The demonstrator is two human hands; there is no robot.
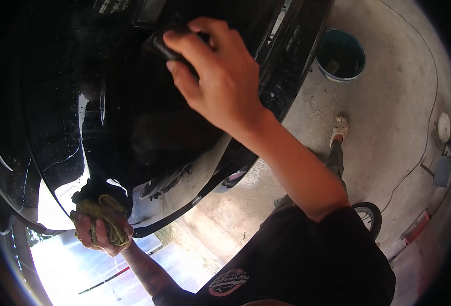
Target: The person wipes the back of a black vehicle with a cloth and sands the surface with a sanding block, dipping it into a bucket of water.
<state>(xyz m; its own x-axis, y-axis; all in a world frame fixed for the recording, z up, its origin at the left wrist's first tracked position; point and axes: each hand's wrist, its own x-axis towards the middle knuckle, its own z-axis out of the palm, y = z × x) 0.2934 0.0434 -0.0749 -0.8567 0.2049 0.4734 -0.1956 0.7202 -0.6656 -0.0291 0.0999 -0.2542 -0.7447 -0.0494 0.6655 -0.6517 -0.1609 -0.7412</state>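
Observation:
My right hand (pixel 220 76) reaches over a glossy black car panel (pixel 149 117). Its fingers are closed around a dark block (pixel 160 47), pressed against the panel; whether that is a sponge or a sanding block I cannot tell. At the lower left, my left hand (pixel 100 235) grips a bunched yellow-green cloth (pixel 103 217) near the panel's lower edge. A dark reflection of the cloth shows in the paint right above it.
A dark bucket (pixel 357 74) holding liquid and a block-like thing stands on the concrete floor (pixel 383 117). Below it are my shoe (pixel 339 126) and a small wheel (pixel 369 217). A thin cable (pixel 436 76) runs along the right, near a red object (pixel 417 229).

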